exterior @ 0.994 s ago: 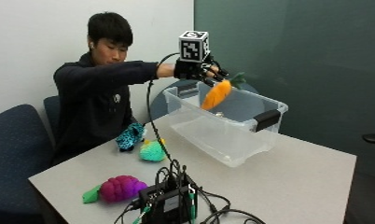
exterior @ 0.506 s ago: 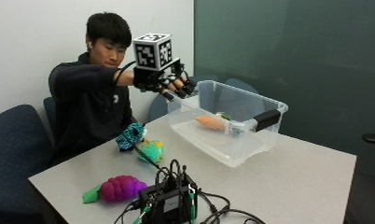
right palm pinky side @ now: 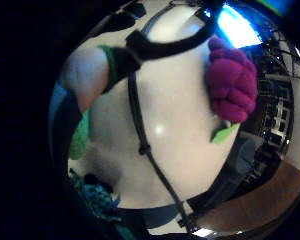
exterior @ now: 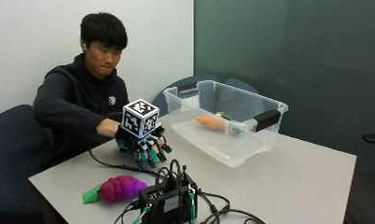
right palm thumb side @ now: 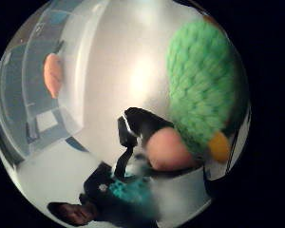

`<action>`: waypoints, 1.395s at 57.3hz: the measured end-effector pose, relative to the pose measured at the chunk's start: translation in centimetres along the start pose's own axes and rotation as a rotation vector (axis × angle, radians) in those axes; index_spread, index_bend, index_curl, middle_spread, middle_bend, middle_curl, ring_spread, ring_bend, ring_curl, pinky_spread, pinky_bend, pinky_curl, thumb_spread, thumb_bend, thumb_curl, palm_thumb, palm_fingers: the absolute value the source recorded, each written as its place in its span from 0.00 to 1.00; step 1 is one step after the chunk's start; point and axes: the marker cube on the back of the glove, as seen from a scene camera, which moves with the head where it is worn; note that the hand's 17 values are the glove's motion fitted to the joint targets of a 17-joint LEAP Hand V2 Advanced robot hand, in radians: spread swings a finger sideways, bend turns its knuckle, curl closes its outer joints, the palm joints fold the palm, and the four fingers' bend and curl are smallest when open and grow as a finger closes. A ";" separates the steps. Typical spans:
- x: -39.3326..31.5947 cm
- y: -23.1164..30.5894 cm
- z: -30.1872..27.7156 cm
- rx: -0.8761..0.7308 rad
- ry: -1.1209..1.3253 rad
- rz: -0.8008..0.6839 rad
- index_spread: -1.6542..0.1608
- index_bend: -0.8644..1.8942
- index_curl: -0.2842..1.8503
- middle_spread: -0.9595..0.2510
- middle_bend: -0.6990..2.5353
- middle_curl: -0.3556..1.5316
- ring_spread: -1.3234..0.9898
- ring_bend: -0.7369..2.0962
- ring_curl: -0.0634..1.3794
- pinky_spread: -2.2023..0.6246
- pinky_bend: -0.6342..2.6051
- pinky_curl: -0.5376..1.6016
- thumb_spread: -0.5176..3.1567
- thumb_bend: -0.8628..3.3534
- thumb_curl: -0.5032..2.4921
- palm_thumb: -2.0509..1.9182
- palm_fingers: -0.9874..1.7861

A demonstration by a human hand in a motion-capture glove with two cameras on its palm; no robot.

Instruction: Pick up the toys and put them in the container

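So, left to right | purple toy (exterior: 120, 188) lying on the bench (exterior: 287, 182) | gloved right hand (exterior: 141, 144) low over the bench, grip looks unclenched, green toy (right palm thumb side: 202, 90) right by the palm | orange toy (exterior: 211, 123) inside the clear container (exterior: 271, 140)

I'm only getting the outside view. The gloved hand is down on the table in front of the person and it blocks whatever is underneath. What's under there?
Observer: A green knitted toy fills much of the thumb side palm view, so it is close to the right hand.
Operator: Plain green?
Observer: No, it has an orange-yellow tip at one end.
Operator: Is there anything else under there?
Observer: A teal toy lies on the table beside the green one. The little finger side palm view shows it.
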 end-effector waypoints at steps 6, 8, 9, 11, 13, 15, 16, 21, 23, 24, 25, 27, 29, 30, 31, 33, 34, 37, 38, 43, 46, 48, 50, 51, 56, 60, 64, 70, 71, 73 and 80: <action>-0.6 -0.1 0.6 0.098 -0.005 -0.018 0.77 0.33 0.25 0.81 0.27 0.33 0.58 0.49 0.29 0.79 0.51 0.46 0.47 0.21 0.28 0.52 0.39; -0.8 -0.2 0.6 0.135 0.005 -0.041 0.76 0.32 0.24 0.80 0.28 0.33 0.55 0.54 0.30 0.75 0.54 0.46 0.49 0.22 0.28 0.55 0.47; -0.9 -0.3 0.6 0.152 0.012 -0.054 0.76 0.31 0.23 0.79 0.28 0.33 0.54 0.56 0.30 0.73 0.56 0.46 0.50 0.22 0.28 0.56 0.52; -1.1 -0.5 0.6 0.184 0.024 -0.079 0.77 0.31 0.21 0.77 0.28 0.33 0.52 0.59 0.31 0.70 0.58 0.45 0.51 0.24 0.29 0.58 0.57; -1.3 -0.7 0.4 0.209 0.029 -0.098 0.77 0.32 0.21 0.76 0.30 0.35 0.50 0.62 0.34 0.69 0.59 0.46 0.53 0.25 0.29 0.59 0.61; -1.5 -0.9 0.1 0.227 0.022 -0.112 0.78 0.33 0.20 0.74 0.32 0.36 0.49 0.64 0.36 0.68 0.60 0.47 0.54 0.26 0.30 0.62 0.63; -1.7 -1.0 -0.1 0.234 0.015 -0.117 0.78 0.33 0.20 0.73 0.32 0.37 0.48 0.64 0.37 0.68 0.60 0.47 0.54 0.26 0.31 0.62 0.62; -2.7 -1.2 -2.5 0.269 -0.053 -0.148 0.78 0.35 0.20 0.70 0.35 0.40 0.46 0.68 0.41 0.66 0.61 0.48 0.53 0.28 0.33 0.67 0.67; -3.2 -1.2 -4.2 0.297 -0.084 -0.165 0.79 0.36 0.20 0.69 0.36 0.41 0.45 0.69 0.41 0.66 0.61 0.49 0.52 0.28 0.34 0.68 0.68; -3.4 -1.2 -5.2 0.315 -0.095 -0.175 0.79 0.37 0.20 0.69 0.36 0.41 0.45 0.69 0.42 0.66 0.61 0.49 0.51 0.28 0.35 0.68 0.68; -3.6 -1.2 -6.3 0.337 -0.103 -0.185 0.78 0.38 0.20 0.68 0.37 0.42 0.45 0.69 0.42 0.66 0.61 0.49 0.50 0.28 0.35 0.68 0.68; -4.1 -1.1 -8.7 0.383 -0.114 -0.204 0.78 0.39 0.20 0.68 0.38 0.43 0.44 0.69 0.42 0.65 0.60 0.49 0.49 0.28 0.36 0.68 0.69; -4.7 -0.9 -11.2 0.429 -0.122 -0.217 0.78 0.39 0.21 0.67 0.38 0.44 0.44 0.69 0.43 0.65 0.60 0.49 0.48 0.28 0.37 0.69 0.70; -5.0 -0.9 -12.5 0.452 -0.126 -0.220 0.78 0.40 0.21 0.67 0.39 0.44 0.43 0.69 0.43 0.65 0.59 0.49 0.48 0.28 0.37 0.69 0.71; -5.3 -0.9 -13.8 0.476 -0.128 -0.221 0.78 0.41 0.21 0.67 0.40 0.45 0.43 0.69 0.43 0.65 0.59 0.49 0.47 0.28 0.38 0.69 0.71; -6.0 -0.9 -16.5 0.525 -0.134 -0.217 0.77 0.43 0.22 0.67 0.40 0.46 0.43 0.69 0.43 0.65 0.58 0.49 0.46 0.28 0.39 0.69 0.72; -6.7 -0.8 -17.8 0.548 -0.139 -0.218 0.77 0.43 0.23 0.67 0.41 0.46 0.43 0.69 0.44 0.65 0.58 0.49 0.46 0.28 0.39 0.69 0.73; -9.2 -0.1 -21.4 0.604 -0.163 -0.252 0.77 0.45 0.24 0.67 0.42 0.48 0.42 0.69 0.44 0.65 0.57 0.49 0.44 0.27 0.41 0.69 0.73; -10.1 0.0 -22.5 0.615 -0.177 -0.266 0.77 0.46 0.24 0.67 0.42 0.48 0.42 0.69 0.45 0.65 0.57 0.49 0.44 0.27 0.41 0.69 0.73; -13.7 0.0 -26.3 0.628 -0.274 -0.317 0.76 0.48 0.26 0.67 0.43 0.50 0.42 0.69 0.46 0.64 0.57 0.49 0.42 0.27 0.43 0.69 0.73; -15.6 -0.6 -27.7 0.604 -0.337 -0.324 0.76 0.49 0.27 0.67 0.43 0.52 0.41 0.69 0.47 0.64 0.57 0.50 0.40 0.27 0.45 0.69 0.72; -15.4 -2.0 -28.9 0.568 -0.410 -0.313 0.76 0.50 0.28 0.67 0.43 0.52 0.41 0.69 0.47 0.64 0.57 0.50 0.40 0.27 0.46 0.69 0.72; -15.1 -3.5 -29.9 0.532 -0.476 -0.304 0.76 0.50 0.28 0.67 0.44 0.53 0.41 0.70 0.47 0.64 0.57 0.50 0.39 0.27 0.46 0.69 0.72; -15.8 -3.7 -29.8 0.521 -0.482 -0.307 0.76 0.50 0.28 0.66 0.44 0.54 0.41 0.70 0.48 0.64 0.57 0.50 0.39 0.27 0.47 0.69 0.71; -21.7 -2.9 -27.2 0.502 -0.365 -0.347 0.75 0.50 0.30 0.66 0.44 0.55 0.41 0.70 0.48 0.64 0.58 0.51 0.37 0.27 0.48 0.68 0.69; -19.4 -5.7 -27.8 0.418 -0.420 -0.271 0.74 0.49 0.31 0.65 0.44 0.57 0.41 0.70 0.49 0.64 0.59 0.52 0.36 0.27 0.50 0.68 0.67; -20.1 -6.3 -26.7 0.353 -0.371 -0.241 0.74 0.46 0.31 0.64 0.42 0.57 0.41 0.71 0.50 0.64 0.61 0.53 0.35 0.26 0.50 0.67 0.63; -19.0 -7.1 -25.8 0.227 -0.331 -0.202 0.76 0.34 0.28 0.64 0.41 0.58 0.42 0.68 0.48 0.65 0.62 0.51 0.40 0.25 0.48 0.64 0.51; -18.8 -6.9 -25.7 0.222 -0.322 -0.203 0.77 0.34 0.28 0.64 0.43 0.58 0.42 0.67 0.48 0.65 0.62 0.52 0.42 0.24 0.47 0.63 0.49; -19.1 -6.3 -25.3 0.240 -0.295 -0.220 0.78 0.38 0.30 0.69 0.34 0.54 0.45 0.63 0.48 0.68 0.61 0.53 0.43 0.21 0.44 0.59 0.29; -16.2 -4.8 -25.3 0.331 -0.245 -0.233 0.80 0.37 0.29 0.74 0.30 0.49 0.50 0.51 0.37 0.73 0.56 0.47 0.45 0.19 0.39 0.53 0.29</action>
